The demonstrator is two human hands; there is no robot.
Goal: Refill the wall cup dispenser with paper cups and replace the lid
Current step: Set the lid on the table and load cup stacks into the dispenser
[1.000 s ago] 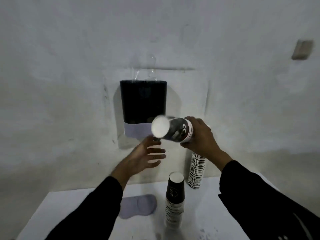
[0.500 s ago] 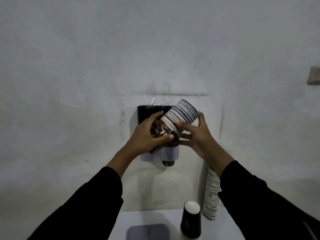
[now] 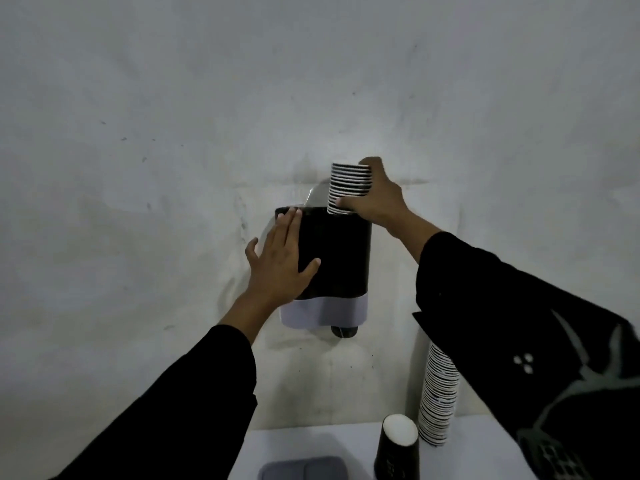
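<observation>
Rough grey-white plaster wall fills nearly the whole view, with a pale worktop (image 3: 304,445) at the bottom edge. On the wall hangs the cup dispenser (image 3: 334,258), a dark upright body over a pale lower band, its top open. The left hand (image 3: 278,261) lies flat against the dispenser's left front, fingers (image 3: 289,223) spread and reaching to the upper rim, steadying it rather than gripping. The right hand (image 3: 375,199) has its fingers clamped round a short stack of paper cups (image 3: 348,187), whose lower end is already inside the right side of the open top.

The stack's long axis is close to vertical, leaning very slightly, with the striped rims showing above the hand; the closed bottoms seem to point down into the dispenser, though that end is hidden.

To do this step well, I would keep the stack plumb over its channel and let it slide down under light guidance, easing the grip so the fingers do not jam against the rim, while the left hand holds the body against the wall.

A dark cup tip (image 3: 344,331) pokes out below the pale band. On the worktop stand a tall spare stack (image 3: 438,400), an inverted dark cup (image 3: 397,448), and the grey lid (image 3: 303,470), not yet refitted.
</observation>
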